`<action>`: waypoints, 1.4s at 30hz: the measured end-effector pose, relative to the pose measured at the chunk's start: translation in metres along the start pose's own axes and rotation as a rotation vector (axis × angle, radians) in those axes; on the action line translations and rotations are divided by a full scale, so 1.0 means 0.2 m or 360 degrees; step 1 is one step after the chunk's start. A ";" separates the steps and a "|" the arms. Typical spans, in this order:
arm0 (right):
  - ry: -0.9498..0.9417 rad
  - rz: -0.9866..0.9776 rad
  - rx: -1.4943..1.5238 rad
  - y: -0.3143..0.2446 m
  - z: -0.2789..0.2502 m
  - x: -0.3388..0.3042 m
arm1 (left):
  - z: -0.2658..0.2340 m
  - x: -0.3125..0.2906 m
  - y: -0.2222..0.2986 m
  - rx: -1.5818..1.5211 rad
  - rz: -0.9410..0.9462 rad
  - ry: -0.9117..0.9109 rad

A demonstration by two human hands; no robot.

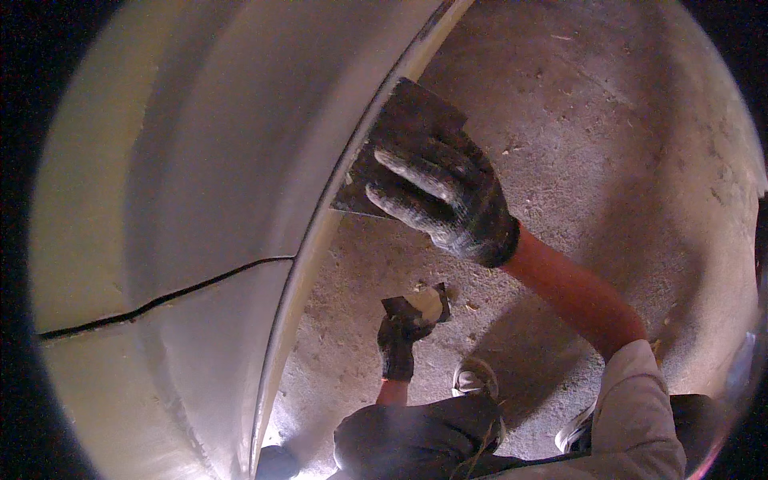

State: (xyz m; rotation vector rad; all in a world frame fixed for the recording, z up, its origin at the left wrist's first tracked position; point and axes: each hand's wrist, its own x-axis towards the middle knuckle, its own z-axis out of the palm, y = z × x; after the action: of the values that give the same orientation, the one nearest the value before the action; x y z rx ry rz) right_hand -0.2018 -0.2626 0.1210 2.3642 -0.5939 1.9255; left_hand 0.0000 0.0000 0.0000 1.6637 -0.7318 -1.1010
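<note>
My right hand (448, 188), in a dark, worn knit glove, presses a thin dark flat spreader (420, 112) against the rim of a large curved panel (232, 152). Its fingers lie bent across the sheet, and the thumb is hidden. Lower down and farther from the camera, my left hand (396, 348) wears a similar glove. Gripped in it is a small dark plate (394, 306) that carries a lump of beige paste (426, 304). The panel looks like vehicle bodywork, pale and smooth, with a dark seam (164, 302) running across it to the edge.
Rough, dusty concrete floor (552, 144) with small crumbs lies right of the panel. My knees in dark trousers (420, 432) and a light shoe (474, 378) are at the bottom. A dark object (276, 462) sits beside the panel's lower end.
</note>
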 end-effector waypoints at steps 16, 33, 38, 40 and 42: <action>-0.0062 0.0066 0.0020 -0.05 0.01 0.00 | 0.08 -0.04 0.06 -0.0387 -0.0092 0.0110; -0.0088 0.0565 -0.0598 0.07 -0.29 0.16 | 0.03 -0.02 -0.05 -0.0408 0.0001 0.0133; -0.0115 0.0388 -0.0630 0.08 -0.27 0.26 | 0.04 -0.04 0.00 -0.0439 -0.0037 0.0067; -0.0194 0.0366 -0.0615 0.04 -0.26 0.26 | 0.05 -0.05 0.02 -0.0481 -0.0087 0.0048; -0.0266 0.0367 -0.0510 -0.05 -0.22 0.24 | 0.05 -0.05 0.04 -0.0499 -0.0122 0.0008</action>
State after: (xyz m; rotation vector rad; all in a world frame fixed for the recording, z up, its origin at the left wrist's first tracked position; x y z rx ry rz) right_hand -0.2323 -0.2545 0.1799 2.3440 -1.1379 1.5642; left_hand -0.0140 0.0018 0.0104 1.4353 -0.4666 -1.1979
